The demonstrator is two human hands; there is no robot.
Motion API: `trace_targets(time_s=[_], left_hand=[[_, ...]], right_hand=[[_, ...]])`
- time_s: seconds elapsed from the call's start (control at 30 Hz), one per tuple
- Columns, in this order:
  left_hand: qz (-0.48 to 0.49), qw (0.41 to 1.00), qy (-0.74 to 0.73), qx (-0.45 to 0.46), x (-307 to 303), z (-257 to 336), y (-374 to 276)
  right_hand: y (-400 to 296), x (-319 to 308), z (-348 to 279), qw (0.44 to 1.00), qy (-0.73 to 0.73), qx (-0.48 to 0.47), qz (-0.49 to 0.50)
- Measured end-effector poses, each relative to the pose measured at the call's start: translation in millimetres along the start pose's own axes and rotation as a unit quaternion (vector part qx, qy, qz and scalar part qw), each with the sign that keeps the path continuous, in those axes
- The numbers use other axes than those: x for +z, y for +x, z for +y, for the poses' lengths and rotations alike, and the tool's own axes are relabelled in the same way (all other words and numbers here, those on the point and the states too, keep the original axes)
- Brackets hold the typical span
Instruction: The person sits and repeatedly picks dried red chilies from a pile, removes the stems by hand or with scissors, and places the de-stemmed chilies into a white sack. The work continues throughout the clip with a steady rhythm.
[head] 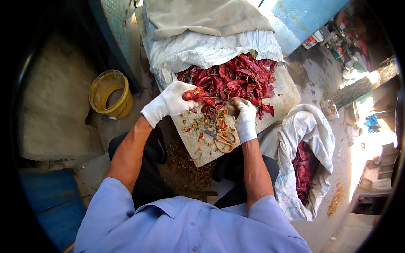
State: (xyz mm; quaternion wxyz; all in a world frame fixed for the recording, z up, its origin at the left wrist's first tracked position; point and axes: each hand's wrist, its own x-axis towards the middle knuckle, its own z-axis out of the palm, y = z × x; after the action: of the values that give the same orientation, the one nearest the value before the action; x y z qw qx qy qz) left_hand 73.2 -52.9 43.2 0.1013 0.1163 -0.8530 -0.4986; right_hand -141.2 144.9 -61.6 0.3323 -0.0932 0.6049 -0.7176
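Observation:
My left hand (177,98), in a white knit glove, grips a bunch of dried red chili peppers (193,95) with their cut ends showing. My right hand (245,115), gloved too and dark with dirt at the fingers, is curled at the near edge of the chili pile (235,77). Whether anything is between its fingers cannot be made out. The pile spills from a white woven sack (208,47) onto a board (278,91). Orange-handled scissors (221,139) lie on the board between my wrists, among cut chili stems (202,123).
A yellow bucket (121,106) stands on the floor at the left. An open woven sack (311,123) with red chilies (303,174) sits by my right knee. Stem scraps (190,167) litter the floor below the board. A log (357,87) lies at the right.

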Motion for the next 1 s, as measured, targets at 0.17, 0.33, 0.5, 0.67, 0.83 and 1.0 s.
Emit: trace_targets(time_s=[0.17, 0.33, 0.5, 0.67, 0.83, 1.0], left_hand=[[0.088, 0.989, 0.109, 0.038, 4.9, -4.9, -1.7], [0.07, 0.977, 0.193, 0.061, 16.0, 4.4, 1.8], [0.061, 0.974, 0.211, 0.055, 23.3, 4.0, 5.5], [0.05, 0.968, 0.24, 0.053, 22.9, 0.7, 10.9], [0.077, 0.974, 0.212, 0.031, 29.8, -9.8, 24.3], [0.093, 0.972, 0.188, 0.11, 49.0, -14.8, 35.2]], right_hand=[[0.4, 30.8, 37.1, 0.807, -0.529, -0.262, -0.017], [5.6, 45.6, 49.3, 0.739, -0.641, -0.204, -0.025], [13.2, 56.0, 42.9, 0.72, -0.68, -0.135, -0.036], [7.1, 47.7, 29.2, 0.724, -0.681, -0.106, -0.02], [-8.2, 33.3, -8.2, 0.722, -0.661, -0.201, -0.042], [-34.1, 33.8, -47.1, 0.698, -0.656, -0.272, -0.089]])
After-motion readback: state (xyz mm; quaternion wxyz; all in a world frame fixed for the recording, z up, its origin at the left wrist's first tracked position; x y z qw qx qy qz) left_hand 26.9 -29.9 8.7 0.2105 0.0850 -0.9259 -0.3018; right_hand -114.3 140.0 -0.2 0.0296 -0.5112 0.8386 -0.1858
